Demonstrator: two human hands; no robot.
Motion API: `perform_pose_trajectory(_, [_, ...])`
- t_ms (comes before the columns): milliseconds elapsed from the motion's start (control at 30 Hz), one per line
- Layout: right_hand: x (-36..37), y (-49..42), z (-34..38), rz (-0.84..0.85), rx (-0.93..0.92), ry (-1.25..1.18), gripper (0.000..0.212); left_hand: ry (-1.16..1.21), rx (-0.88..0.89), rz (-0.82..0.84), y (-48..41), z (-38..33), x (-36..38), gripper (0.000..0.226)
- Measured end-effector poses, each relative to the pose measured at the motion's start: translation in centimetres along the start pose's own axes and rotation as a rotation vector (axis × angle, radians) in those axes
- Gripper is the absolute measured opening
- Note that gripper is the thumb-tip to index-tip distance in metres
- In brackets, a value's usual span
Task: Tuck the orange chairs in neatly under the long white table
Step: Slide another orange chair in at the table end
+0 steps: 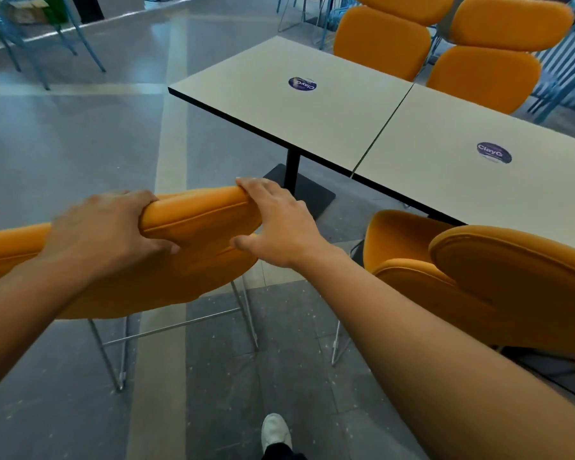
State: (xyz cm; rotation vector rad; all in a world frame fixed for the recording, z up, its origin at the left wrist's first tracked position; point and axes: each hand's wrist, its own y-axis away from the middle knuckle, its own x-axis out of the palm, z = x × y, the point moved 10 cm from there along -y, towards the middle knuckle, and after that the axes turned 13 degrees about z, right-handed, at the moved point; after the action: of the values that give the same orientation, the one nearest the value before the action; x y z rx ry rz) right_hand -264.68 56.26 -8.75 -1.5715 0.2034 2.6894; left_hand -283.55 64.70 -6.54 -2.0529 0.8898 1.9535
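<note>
Orange chair (193, 247) in the lower left, out on the grey floor (63, 154) off the left end of the long white table (312, 111), seat not under the tabletop; gripped at the top of its backrest by both hands; left hand (103, 234) clamped over the rim, fingers curled across the far side, thumb pressed into the near face; right hand (279, 224) closed over the rim's right end, fingers hooked over the top, thumb splayed against the padding; upholstery smooth, padded, mustard-orange, rounded like a pebble, with a piped seam along the edge and a dent under the left thumb; thin chromed wire legs (113, 353) with a crossbar beneath; table of two matte off-white slabs butted at a narrow seam, dark edge band, a round purple sticker (302, 84) on each; black post and flat square base (299, 190) on the floor just beyond the held backrest; second orange chair (512, 287) on the right, seat front at the tabletop's near edge, backrest just beside the right forearm; two far orange chairs (382, 41) across the table, backs rising above it; pale blue metal chairs (30, 34) in the upper left, well apart; one white shoe (274, 431) at the bottom edge.
</note>
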Motion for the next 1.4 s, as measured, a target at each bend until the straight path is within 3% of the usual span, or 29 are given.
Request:
perform_pose_trajectory(200, [0.0, -1.3, 1.6, -0.025, 0.076, 0.105, 0.087, -0.022, 0.039, -0.004, 0.1, 0.9, 0.1, 0.063])
perform_pose_trajectory(500, [0.3, -3.7, 3.6, 0.11, 0.076, 0.148, 0.076, -0.13, 0.018, -0.064, 2.1, 2.8, -0.5, 0.069])
perform_pose_trajectory(667, [0.6, -3.7, 3.2, 0.062, 0.064, 0.087, 0.07, -0.173, 0.021, -0.11, 3.0, 5.1, -0.6, 0.081])
perform_pose_trajectory(867, [0.8, -3.3, 3.1, 0.027, 0.07, 0.052, 0.06, -0.213, 0.114, -0.219, 4.1, 4.3, -1.3, 0.074])
perform_pose_trajectory(1400, [2.8, 5.3, 4.6, -0.055, 0.197, 0.041, 0.051, -0.288, 0.313, -0.243, 8.9, 3.6, 0.1, 0.073])
